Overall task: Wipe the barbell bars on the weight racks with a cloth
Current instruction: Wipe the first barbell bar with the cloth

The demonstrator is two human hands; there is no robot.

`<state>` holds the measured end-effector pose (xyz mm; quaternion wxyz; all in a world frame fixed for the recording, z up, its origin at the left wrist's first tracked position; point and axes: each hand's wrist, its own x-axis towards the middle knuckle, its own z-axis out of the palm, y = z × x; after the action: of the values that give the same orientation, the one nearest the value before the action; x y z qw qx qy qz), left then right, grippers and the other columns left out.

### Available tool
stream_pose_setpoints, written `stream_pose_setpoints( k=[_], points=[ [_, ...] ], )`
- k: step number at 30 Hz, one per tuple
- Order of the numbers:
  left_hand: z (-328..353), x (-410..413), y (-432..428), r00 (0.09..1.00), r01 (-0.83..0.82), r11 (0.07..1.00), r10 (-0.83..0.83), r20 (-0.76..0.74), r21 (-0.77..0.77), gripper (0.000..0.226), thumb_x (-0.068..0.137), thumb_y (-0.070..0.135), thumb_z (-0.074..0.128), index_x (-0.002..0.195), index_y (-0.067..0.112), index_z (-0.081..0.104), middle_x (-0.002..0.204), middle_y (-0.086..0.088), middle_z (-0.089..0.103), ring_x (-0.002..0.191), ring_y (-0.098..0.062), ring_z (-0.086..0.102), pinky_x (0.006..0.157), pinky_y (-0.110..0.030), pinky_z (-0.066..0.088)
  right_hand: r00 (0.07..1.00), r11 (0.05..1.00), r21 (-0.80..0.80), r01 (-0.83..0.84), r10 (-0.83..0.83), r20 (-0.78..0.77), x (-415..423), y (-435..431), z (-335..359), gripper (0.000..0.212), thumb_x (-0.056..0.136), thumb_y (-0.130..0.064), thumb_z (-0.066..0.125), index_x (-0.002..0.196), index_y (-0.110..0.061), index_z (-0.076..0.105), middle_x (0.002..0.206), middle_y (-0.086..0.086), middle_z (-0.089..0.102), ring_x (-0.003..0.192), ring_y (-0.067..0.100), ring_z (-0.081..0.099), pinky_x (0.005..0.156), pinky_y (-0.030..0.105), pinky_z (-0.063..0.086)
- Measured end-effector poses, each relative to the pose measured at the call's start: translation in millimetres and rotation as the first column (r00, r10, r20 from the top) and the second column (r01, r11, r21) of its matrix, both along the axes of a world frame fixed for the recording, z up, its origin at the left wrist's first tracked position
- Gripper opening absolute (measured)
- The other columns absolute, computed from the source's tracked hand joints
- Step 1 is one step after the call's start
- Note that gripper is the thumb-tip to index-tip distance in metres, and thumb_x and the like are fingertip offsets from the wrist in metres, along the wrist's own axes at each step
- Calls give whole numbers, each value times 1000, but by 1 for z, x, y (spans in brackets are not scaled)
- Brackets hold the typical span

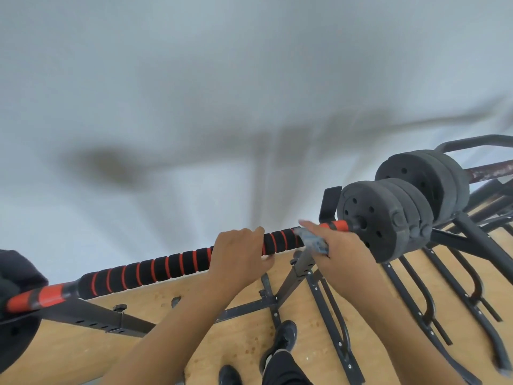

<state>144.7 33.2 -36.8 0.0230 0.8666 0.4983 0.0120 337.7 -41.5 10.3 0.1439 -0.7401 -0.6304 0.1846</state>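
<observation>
The rack [299, 270] carries the barbell bar [172, 266] across its uprights, and a black hook [330, 201] stands just behind the bar's right end. Farther back a second bar [491, 170], bare and rusty-looking, lies with its own dark plates. Our bar runs from lower left to upper right, above the wooden floor [83, 351] and in front of the pale wall [194, 79]. Its middle is wrapped in black foam ringed with thin red bands, and its ends are red sleeves. Grey weight plates [372, 218] sit stacked on the right end. Our left hand [238, 251] clenches the foam grip, fingers curled over the top. Our right hand [341, 245] grasps a bluish-grey cloth [312, 241], bunched and pressed against the bar just beside the right red sleeve.
</observation>
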Motion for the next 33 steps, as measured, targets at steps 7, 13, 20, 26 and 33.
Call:
stream_pose_setpoints(
  k=[7, 13, 20, 26, 33],
  points=[
    [7, 5, 26, 999, -50, 948, 44, -28, -314, 36, 90, 56, 57, 75, 23, 58, 71, 4, 63, 67, -16, 65, 69, -32, 57, 946, 992, -62, -109, 123, 301, -48, 47, -4, 14, 100, -27, 47, 106, -32, 58, 93, -3, 64, 83, 23, 67, 64, 29, 46],
    [0, 5, 19, 999, -43, 972, 45, 4, -232, 29, 92, 47, 57, 72, 27, 52, 69, 6, 59, 61, -12, 58, 60, -28, 49, 967, 993, -95, -68, 90, 240, -38, 14, -17, 65, 101, -20, 47, 157, -43, 23, 116, -4, 65, 89, 16, 63, 67, 24, 46],
    [-12, 6, 5, 1000, 7, 1000, -7, 28, 1, 21, 101, 43, 52, 101, 24, 58, 74, 8, 54, 71, -15, 64, 71, -30, 54, 973, 987, -144, -77, 106, 204, -34, -5, -2, 70, 101, -24, 49, 158, -45, 13, 120, -6, 63, 97, 15, 63, 74, 25, 51],
    [-32, 3, 0, 998, 3, 985, -14, 64, 174, 31, 77, 26, 85, 73, 18, 56, 52, 5, 47, 40, -14, 42, 43, -26, 42, 980, 995, -81, -62, 76, 182, -32, 31, 4, 52, 102, -27, 49, 149, -41, 34, 98, -7, 63, 84, 14, 64, 76, 30, 58],
    [-39, 3, -3, 997, 8, 963, -29, 73, 268, 32, 76, 10, 83, 71, 15, 52, 53, 0, 43, 43, -17, 36, 45, -27, 33, 977, 993, -110, -50, 72, 200, -36, -1, -21, 76, 103, -16, 46, 158, -45, 3, 116, -5, 63, 84, 14, 58, 69, 23, 44]
  ],
)
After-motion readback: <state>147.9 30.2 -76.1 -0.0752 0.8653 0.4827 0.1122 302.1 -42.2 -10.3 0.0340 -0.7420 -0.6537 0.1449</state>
